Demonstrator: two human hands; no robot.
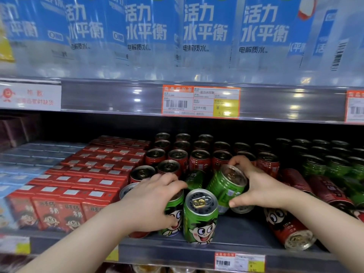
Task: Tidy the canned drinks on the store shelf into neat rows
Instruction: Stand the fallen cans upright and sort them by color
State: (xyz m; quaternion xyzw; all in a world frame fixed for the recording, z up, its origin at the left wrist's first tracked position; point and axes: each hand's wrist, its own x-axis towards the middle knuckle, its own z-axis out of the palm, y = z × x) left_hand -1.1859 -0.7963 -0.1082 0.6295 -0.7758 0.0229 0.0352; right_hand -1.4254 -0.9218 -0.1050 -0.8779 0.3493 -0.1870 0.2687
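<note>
Right hand (254, 182) wraps tilted green can (224, 188), fingers over top rim, thumb near base. Long axis leans, not upright. Left hand (151, 201) grips upright green can (174, 213) from above. Third green can (201, 219) stands between hands, at front. Fallen red cans (287, 227) lie just right of right hand, so right hand nearer. Bottles (204, 26) above read "活力水平衡 电解质水". Likely next: stand tilted can upright.

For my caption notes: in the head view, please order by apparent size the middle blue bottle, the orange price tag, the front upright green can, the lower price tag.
1. Blue bottle, cut off at the top.
2. Orange price tag and green can: too alike to rank; the can stands nearer.
3. Lower price tag.
</note>
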